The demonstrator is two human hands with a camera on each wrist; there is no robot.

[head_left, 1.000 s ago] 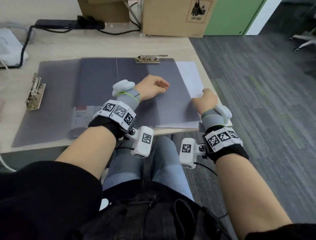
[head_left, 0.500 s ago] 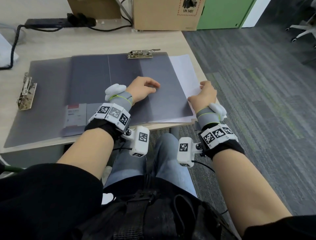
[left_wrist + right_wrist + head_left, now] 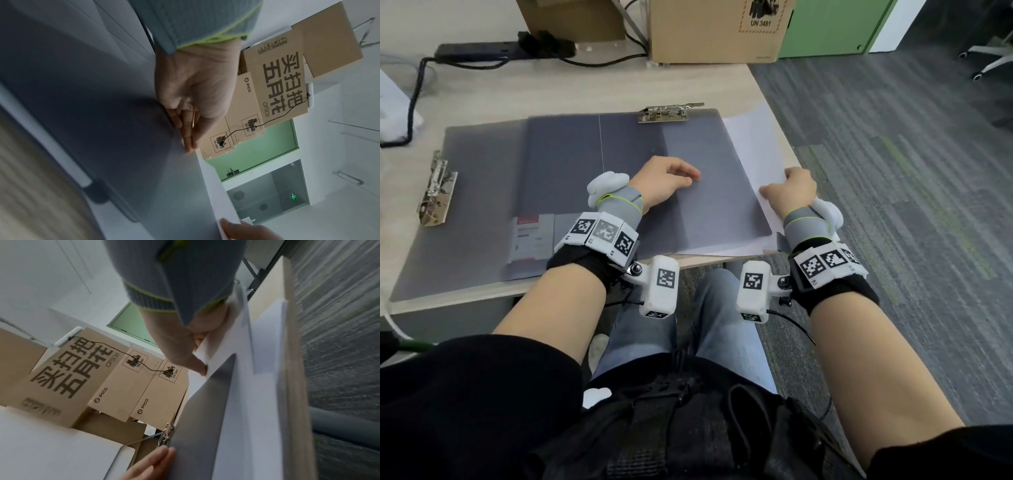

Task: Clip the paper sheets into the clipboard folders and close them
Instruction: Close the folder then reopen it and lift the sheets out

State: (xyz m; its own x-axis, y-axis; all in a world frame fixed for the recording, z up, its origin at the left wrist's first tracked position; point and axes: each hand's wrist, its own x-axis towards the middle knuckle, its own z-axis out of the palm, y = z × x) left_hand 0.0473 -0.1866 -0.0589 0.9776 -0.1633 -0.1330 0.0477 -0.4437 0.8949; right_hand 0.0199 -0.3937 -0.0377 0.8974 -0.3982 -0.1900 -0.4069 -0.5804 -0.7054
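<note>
Two grey clipboard folders overlap on the desk. The left folder lies open with its metal clip at its left edge. The right folder lies on it, clip at the far edge. White paper sheets stick out from under the right folder's right side. My left hand rests on the right folder, fingers straight and flat against it. My right hand pinches the paper's right edge, thumb on top and fingers beneath.
Cardboard boxes stand at the desk's far edge, with a black power strip and its cable to their left. The desk's right edge runs just beside the paper, with grey carpet beyond. A printed label shows inside the left folder.
Both hands stay where they were on the folder and the paper edge. Only the head view has shifted a little.
</note>
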